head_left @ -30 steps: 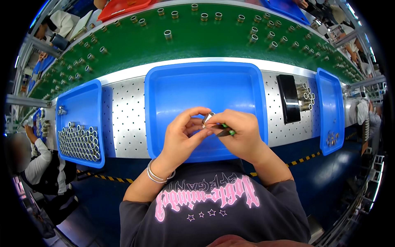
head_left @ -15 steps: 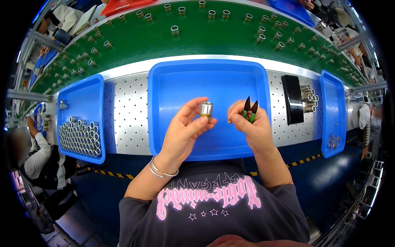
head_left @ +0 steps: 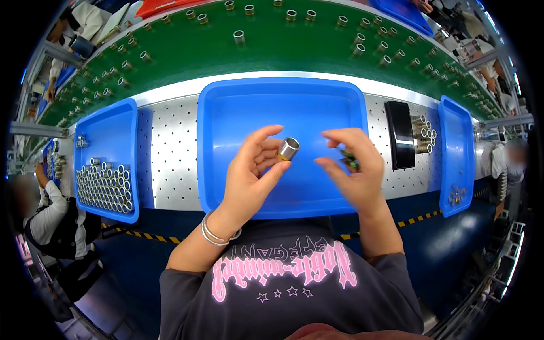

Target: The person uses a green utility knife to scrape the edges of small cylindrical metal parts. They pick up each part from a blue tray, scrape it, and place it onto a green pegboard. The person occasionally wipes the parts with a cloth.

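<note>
A short silver metal sleeve (head_left: 289, 149) with a brass-coloured lower end tilts above the blue tray. My left hand (head_left: 249, 173) is closed on it, the thumb and fingers at its lower end. To the right, my right hand (head_left: 362, 170) keeps a small pair of snips (head_left: 349, 161) with green handles tucked in its palm. The snips are partly covered by that hand's fingers and look blurred. Its thumb and index finger stand apart, pointing toward the sleeve without touching it. Under both hands lies the large blue tray (head_left: 283, 93).
A blue tray (head_left: 135, 164) on the left holds rows of sleeves. On the right are a black flat device (head_left: 400, 136), several sleeves (head_left: 426, 135) and another blue tray (head_left: 443, 153) with small parts. Sleeves stand along the green belt (head_left: 272, 51). People work at both sides.
The sleeve has tipped over from upright. My right thumb and index finger have spread apart, and the snips have turned down into the palm.
</note>
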The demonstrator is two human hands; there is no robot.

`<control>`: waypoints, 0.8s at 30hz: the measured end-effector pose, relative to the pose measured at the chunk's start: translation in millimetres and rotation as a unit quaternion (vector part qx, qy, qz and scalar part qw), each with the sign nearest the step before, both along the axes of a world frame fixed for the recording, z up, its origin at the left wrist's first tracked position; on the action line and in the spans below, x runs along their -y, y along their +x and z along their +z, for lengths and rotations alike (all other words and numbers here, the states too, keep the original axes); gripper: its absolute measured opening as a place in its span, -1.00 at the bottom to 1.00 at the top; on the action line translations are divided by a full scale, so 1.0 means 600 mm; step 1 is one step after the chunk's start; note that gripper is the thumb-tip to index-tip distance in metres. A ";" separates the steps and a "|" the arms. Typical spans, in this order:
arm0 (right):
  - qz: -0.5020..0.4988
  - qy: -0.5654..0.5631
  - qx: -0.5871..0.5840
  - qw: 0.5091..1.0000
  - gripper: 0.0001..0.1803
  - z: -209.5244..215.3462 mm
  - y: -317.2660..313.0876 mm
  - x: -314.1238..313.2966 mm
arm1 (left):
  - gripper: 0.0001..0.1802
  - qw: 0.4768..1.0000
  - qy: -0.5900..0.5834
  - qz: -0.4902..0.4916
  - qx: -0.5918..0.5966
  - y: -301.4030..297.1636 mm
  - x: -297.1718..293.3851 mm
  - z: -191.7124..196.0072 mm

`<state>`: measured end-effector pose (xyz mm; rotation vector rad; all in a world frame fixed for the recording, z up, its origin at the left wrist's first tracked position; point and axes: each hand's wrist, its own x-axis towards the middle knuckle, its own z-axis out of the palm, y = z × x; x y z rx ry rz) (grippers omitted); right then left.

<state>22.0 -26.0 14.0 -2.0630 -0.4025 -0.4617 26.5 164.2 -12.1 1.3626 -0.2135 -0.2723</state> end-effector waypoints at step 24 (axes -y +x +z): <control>0.117 0.267 -0.229 0.929 -0.92 0.003 0.017 0.007 | -0.53 0.964 -0.161 -0.045 -0.209 0.007 -0.004 0.008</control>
